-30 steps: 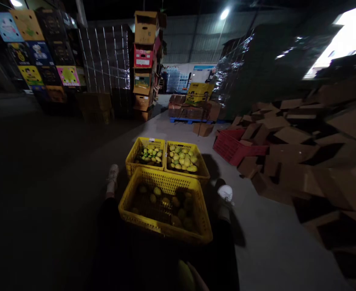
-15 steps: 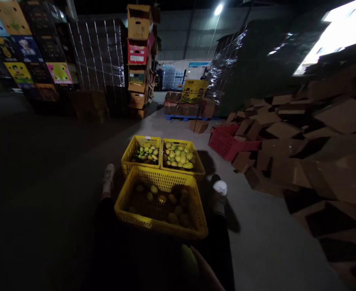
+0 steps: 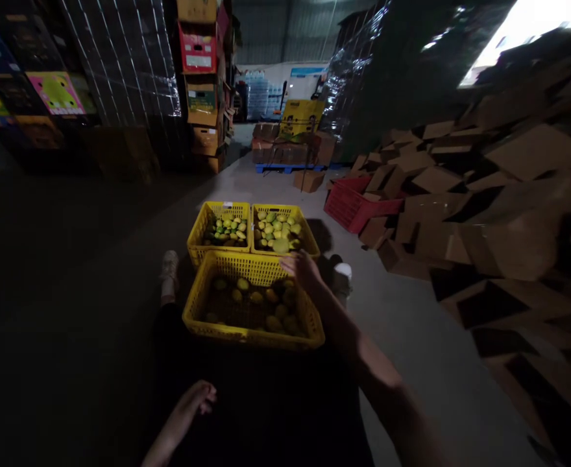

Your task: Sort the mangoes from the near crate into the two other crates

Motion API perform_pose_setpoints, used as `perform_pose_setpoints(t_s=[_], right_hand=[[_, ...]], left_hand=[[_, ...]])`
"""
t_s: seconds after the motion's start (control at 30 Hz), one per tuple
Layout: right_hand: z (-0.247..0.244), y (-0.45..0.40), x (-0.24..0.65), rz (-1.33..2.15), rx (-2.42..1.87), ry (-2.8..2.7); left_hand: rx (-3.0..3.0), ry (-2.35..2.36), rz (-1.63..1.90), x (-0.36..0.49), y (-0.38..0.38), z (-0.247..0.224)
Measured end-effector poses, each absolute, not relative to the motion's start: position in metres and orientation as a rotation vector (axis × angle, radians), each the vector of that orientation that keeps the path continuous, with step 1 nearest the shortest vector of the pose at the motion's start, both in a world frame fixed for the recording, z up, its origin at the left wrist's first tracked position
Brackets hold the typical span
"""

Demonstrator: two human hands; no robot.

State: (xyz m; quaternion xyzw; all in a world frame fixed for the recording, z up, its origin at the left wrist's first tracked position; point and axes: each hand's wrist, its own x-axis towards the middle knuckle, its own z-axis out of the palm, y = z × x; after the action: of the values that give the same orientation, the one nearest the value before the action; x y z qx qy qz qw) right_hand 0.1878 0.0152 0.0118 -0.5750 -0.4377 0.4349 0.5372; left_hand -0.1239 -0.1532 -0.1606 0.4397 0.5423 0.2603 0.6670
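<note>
Yellow-green fruit shows just beyond the tips of the right hand, whose fingers are stretched out rather than wrapped round it; whether they touch, I cannot tell. The left hand hangs over the dark lap, loosely curled, its contents unclear. Half a second ago a fruit was held low by the lap; now the right arm reaches forward, so the handling has shifted to the far right crate, where this fruit appears over the paler ones. The near crate has scattered, dim fruit; the far left crate has smaller, greener pieces. Beyond lie a red crate and cardboard boxes.
</note>
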Motion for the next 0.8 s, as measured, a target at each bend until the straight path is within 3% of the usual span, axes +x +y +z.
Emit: perform_pose_setpoints(t_s=[0.17, 0.27, 0.47, 0.63, 0.8], right_hand=[[-0.02, 0.003, 0.186, 1.161, -1.252, -0.908], [-0.079, -0.06, 0.174, 1.311, -1.307, -0.709], [-0.172, -0.194, 0.172, 1.139, -1.655, -0.448], [-0.163, -0.229, 0.178, 1.192, -1.833, -0.796], [-0.142, -0.142, 0.2, 1.116, -1.755, -1.373]], left_hand=[[0.951, 1.273, 0.556, -0.114, -0.158, -0.178], [1.117, 1.297, 0.467, -0.105, -0.156, -0.184], [1.711, 1.405, 0.433, -0.091, -0.093, -0.16], [2.15, 1.603, 0.046, -0.057, -0.011, -0.162], [2.189, 1.547, -0.241, -0.032, 0.026, -0.186]])
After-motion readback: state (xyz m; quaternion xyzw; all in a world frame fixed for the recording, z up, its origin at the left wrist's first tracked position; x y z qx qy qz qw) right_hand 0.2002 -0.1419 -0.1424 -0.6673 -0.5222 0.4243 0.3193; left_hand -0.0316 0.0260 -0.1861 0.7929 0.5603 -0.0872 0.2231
